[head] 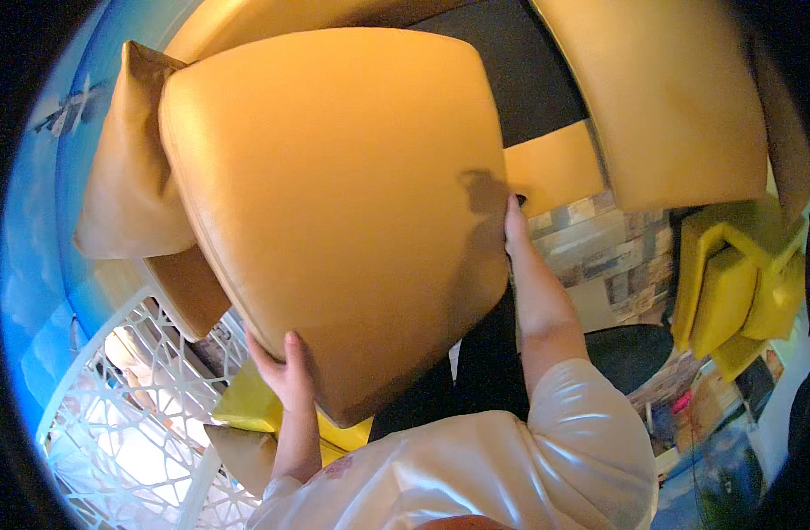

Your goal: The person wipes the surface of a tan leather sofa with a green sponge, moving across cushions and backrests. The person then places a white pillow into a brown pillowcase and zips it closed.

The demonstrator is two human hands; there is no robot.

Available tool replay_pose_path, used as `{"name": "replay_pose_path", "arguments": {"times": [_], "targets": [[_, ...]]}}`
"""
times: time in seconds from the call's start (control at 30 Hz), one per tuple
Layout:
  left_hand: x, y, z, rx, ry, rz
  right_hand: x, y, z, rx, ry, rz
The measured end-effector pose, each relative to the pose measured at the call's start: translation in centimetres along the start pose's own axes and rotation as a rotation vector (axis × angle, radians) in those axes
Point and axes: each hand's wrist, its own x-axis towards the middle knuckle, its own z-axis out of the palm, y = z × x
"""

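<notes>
A large orange-tan sofa seat cushion (pixel 338 199) with smooth upholstery fills the middle of the view, tilted up in front of my body. My left hand (pixel 285 371) grips its lower left edge, thumb on the broad face. On the opposite side, my right hand (pixel 514 225) holds the right edge, its fingers hidden behind the cushion. A small dark object (pixel 521 199) shows by the right fingertips; I cannot tell what it is. Behind the cushion, the sofa's black fabric base (pixel 524 73) and tan front panel (pixel 557 165) are exposed.
A tan throw pillow (pixel 136 179) leans at the left. Another tan sofa cushion (pixel 670 106) lies at the upper right. White lattice panel (pixel 80 397) stands lower left. Yellow seating (pixel 723 291) and a dark rounded surface (pixel 627 354) are at right, above wood-patterned flooring (pixel 597 238).
</notes>
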Motion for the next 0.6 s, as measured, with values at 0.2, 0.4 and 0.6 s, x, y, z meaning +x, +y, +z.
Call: {"name": "replay_pose_path", "arguments": {"times": [0.2,0.4,0.6], "targets": [[2.1,-4.2,8.2,-0.055,-0.08,0.016,-3.2,-11.5,-5.8,0.058,0.315,-0.183],[6.7,-11.9,21.2,-0.143,-0.124,-0.276,-2.4,-23.2,-8.1,0.071,0.235,-0.441],[7.3,-10.9,25.2,-0.167,-0.173,-0.243,3.5,-25.1,-5.0,-0.504,0.415,-0.512]]}}
